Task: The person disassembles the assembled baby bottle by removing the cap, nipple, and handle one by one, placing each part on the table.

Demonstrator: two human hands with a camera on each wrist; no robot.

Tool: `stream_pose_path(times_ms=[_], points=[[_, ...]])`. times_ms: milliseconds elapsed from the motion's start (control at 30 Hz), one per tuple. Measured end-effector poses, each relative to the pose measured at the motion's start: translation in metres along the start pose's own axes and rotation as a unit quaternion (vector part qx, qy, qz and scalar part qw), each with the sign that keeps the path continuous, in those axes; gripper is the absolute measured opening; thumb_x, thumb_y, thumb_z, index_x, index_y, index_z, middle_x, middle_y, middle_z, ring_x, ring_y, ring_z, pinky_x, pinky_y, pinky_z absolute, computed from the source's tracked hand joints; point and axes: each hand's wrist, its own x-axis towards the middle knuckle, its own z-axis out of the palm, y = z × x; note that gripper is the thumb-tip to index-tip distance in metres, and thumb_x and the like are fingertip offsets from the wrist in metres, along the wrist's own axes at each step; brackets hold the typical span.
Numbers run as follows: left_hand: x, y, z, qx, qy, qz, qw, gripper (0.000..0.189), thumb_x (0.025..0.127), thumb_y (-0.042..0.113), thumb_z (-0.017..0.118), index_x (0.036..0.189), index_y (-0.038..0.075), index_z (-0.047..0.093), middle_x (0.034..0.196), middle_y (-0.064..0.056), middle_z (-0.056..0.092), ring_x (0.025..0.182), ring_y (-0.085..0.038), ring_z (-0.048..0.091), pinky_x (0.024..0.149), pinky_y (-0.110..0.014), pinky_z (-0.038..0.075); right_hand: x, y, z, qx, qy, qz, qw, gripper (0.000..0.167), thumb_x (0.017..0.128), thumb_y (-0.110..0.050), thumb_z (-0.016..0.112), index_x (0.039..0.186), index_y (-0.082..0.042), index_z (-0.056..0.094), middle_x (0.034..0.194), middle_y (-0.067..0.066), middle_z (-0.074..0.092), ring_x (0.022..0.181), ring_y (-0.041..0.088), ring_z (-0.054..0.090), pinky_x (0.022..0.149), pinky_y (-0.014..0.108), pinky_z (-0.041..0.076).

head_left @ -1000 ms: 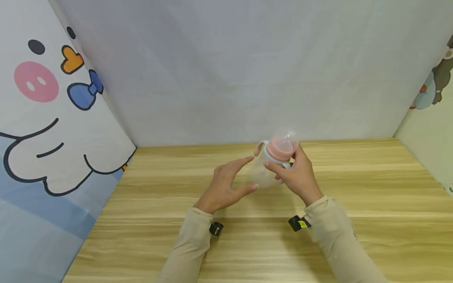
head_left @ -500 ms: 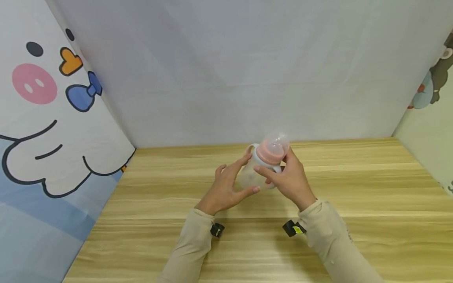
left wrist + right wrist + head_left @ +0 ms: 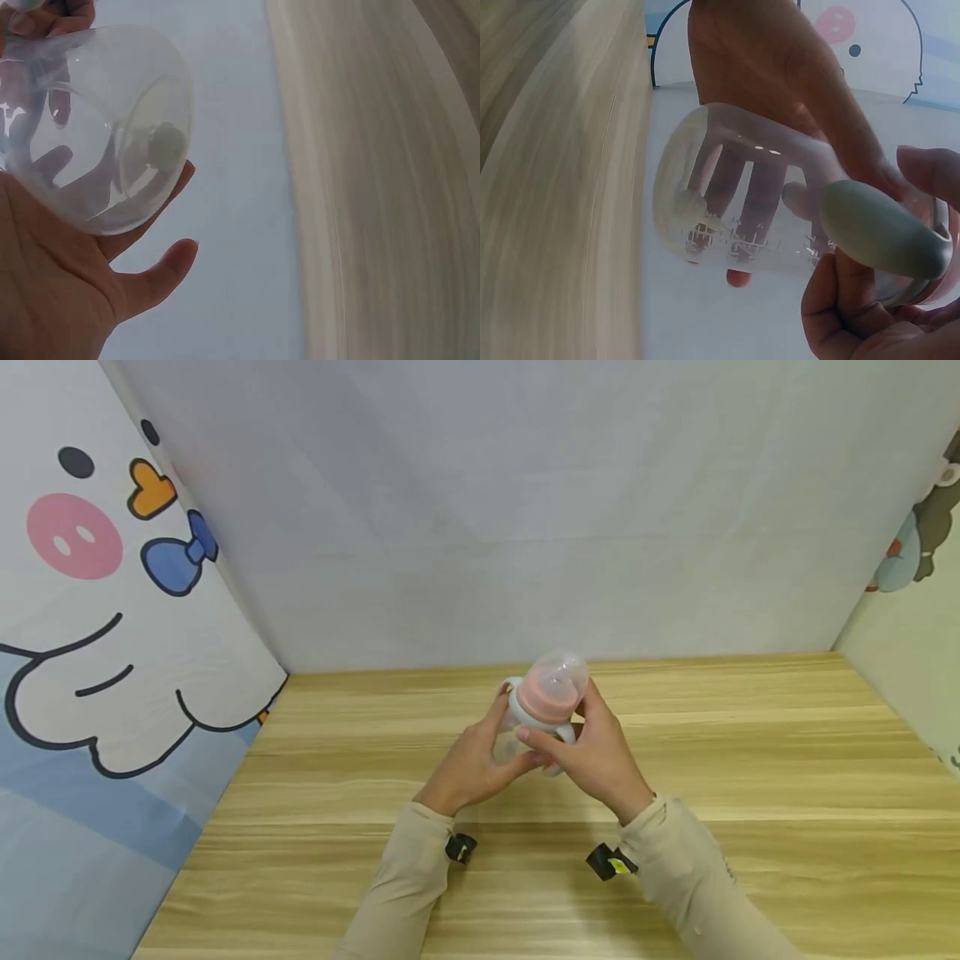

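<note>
A clear baby bottle (image 3: 508, 745) with a pink collar (image 3: 545, 697), a transparent dome cap (image 3: 566, 670) and two side handles is held tilted above the table. My right hand (image 3: 600, 764) grips it near the neck, around the right handle (image 3: 885, 229), thumb toward the front. My left hand (image 3: 468, 768) wraps the body from the left, thumb in front and fingers behind. Through the see-through wall, the right wrist view shows those left fingers. Measuring marks (image 3: 750, 236) run along the bottle's side. Its base (image 3: 154, 146) faces the left wrist camera.
The wood-grain table (image 3: 315, 860) extends around both forearms. Behind it hangs a pale grey cloth wall (image 3: 525, 510). A cartoon-printed panel (image 3: 97, 652) stands at the left, and another printed panel (image 3: 911, 635) at the right.
The bottle has moved left and slightly nearer in my right hand. My left hand, apart from it a second ago, now closes around its body.
</note>
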Motion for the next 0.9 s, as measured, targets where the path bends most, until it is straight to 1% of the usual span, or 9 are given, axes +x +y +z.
stream_pose_path(times_ms=[133, 300, 433, 533, 633, 667, 700, 800, 900], points=[[-0.001, -0.001, -0.001, -0.031, 0.0, -0.001, 0.9995, 0.082, 0.091, 0.039, 0.073, 0.158, 0.03, 0.025, 0.15, -0.006, 0.053, 0.134, -0.025, 0.057, 0.109, -0.052, 0.046, -0.003, -0.003, 0.004, 0.027, -0.012, -0.004, 0.9995, 0.075, 0.087, -0.023, 0.079, 0.147, -0.021, 0.036, 0.137, 0.011, 0.052, 0.094, 0.029, 0.07, 0.06, 0.042, 0.06], [0.0, -0.001, -0.004, -0.082, 0.009, 0.0, 0.9966, 0.079, 0.084, 0.033, 0.081, 0.151, 0.034, 0.037, 0.146, 0.0, 0.056, 0.132, -0.02, 0.057, 0.11, -0.049, 0.046, -0.004, -0.005, 0.007, 0.042, -0.02, -0.006, 0.9989, 0.074, 0.088, -0.022, 0.079, 0.148, -0.021, 0.035, 0.137, 0.011, 0.052, 0.099, 0.032, 0.069, 0.06, 0.043, 0.06], [-0.001, 0.0, -0.003, -0.113, 0.013, -0.013, 0.9935, 0.081, 0.08, 0.028, 0.086, 0.149, 0.035, 0.043, 0.148, 0.003, 0.056, 0.152, -0.022, 0.034, 0.121, -0.052, 0.031, -0.005, -0.007, 0.008, 0.048, -0.023, -0.007, 0.9985, 0.072, 0.089, -0.02, 0.077, 0.149, -0.019, 0.035, 0.137, 0.014, 0.052, 0.1, 0.032, 0.068, 0.06, 0.043, 0.06], [-0.001, 0.002, -0.001, -0.11, 0.021, -0.027, 0.9933, 0.082, 0.078, 0.03, 0.087, 0.148, 0.034, 0.045, 0.149, 0.001, 0.055, 0.158, -0.026, 0.016, 0.124, -0.056, 0.023, -0.005, -0.006, 0.008, 0.051, -0.023, -0.002, 0.9984, 0.068, 0.091, -0.021, 0.074, 0.148, -0.017, 0.037, 0.136, 0.015, 0.053, 0.098, 0.031, 0.068, 0.059, 0.042, 0.06], [0.001, 0.004, 0.002, -0.091, 0.043, -0.031, 0.9944, 0.078, 0.076, 0.034, 0.088, 0.145, 0.031, 0.05, 0.143, -0.002, 0.061, 0.156, -0.03, 0.023, 0.12, -0.056, 0.031, -0.005, -0.005, 0.006, 0.052, -0.026, 0.006, 0.9983, 0.061, 0.095, -0.024, 0.07, 0.146, -0.014, 0.038, 0.134, 0.018, 0.054, 0.089, 0.03, 0.069, 0.058, 0.042, 0.06], [0.001, 0.004, 0.004, -0.084, 0.051, -0.028, 0.9948, 0.076, 0.076, 0.035, 0.088, 0.143, 0.03, 0.052, 0.139, -0.003, 0.064, 0.154, -0.031, 0.027, 0.119, -0.055, 0.034, -0.004, -0.005, 0.005, 0.053, -0.027, 0.01, 0.9982, 0.059, 0.096, -0.026, 0.068, 0.146, -0.014, 0.038, 0.134, 0.019, 0.054, 0.085, 0.028, 0.07, 0.058, 0.042, 0.06], [0.002, 0.005, 0.005, -0.076, 0.06, -0.024, 0.995, 0.074, 0.076, 0.036, 0.088, 0.141, 0.029, 0.054, 0.135, -0.003, 0.066, 0.15, -0.031, 0.036, 0.116, -0.054, 0.039, -0.004, -0.005, 0.004, 0.053, -0.027, 0.013, 0.9982, 0.057, 0.097, -0.028, 0.066, 0.145, -0.012, 0.039, 0.133, 0.021, 0.054, 0.082, 0.027, 0.07, 0.058, 0.042, 0.06], [0.004, 0.006, 0.007, -0.05, 0.08, -0.012, 0.9955, 0.069, 0.076, 0.041, 0.088, 0.135, 0.027, 0.056, 0.127, 0.002, 0.065, 0.128, -0.024, 0.058, 0.1, -0.044, 0.052, -0.002, -0.005, 0.0, 0.04, -0.014, 0.012, 0.999, 0.052, 0.099, -0.031, 0.062, 0.143, -0.01, 0.042, 0.13, 0.022, 0.056, 0.077, 0.021, 0.07, 0.06, 0.04, 0.06], [0.005, 0.005, 0.008, -0.036, 0.097, -0.008, 0.9946, 0.066, 0.075, 0.043, 0.088, 0.13, 0.025, 0.057, 0.125, 0.006, 0.06, 0.105, -0.018, 0.064, 0.087, -0.037, 0.055, -0.001, -0.006, -0.007, 0.0, 0.02, 0.001, 0.9998, 0.047, 0.101, -0.035, 0.06, 0.139, -0.01, 0.049, 0.129, 0.019, 0.059, 0.078, 0.018, 0.066, 0.063, 0.033, 0.057]])
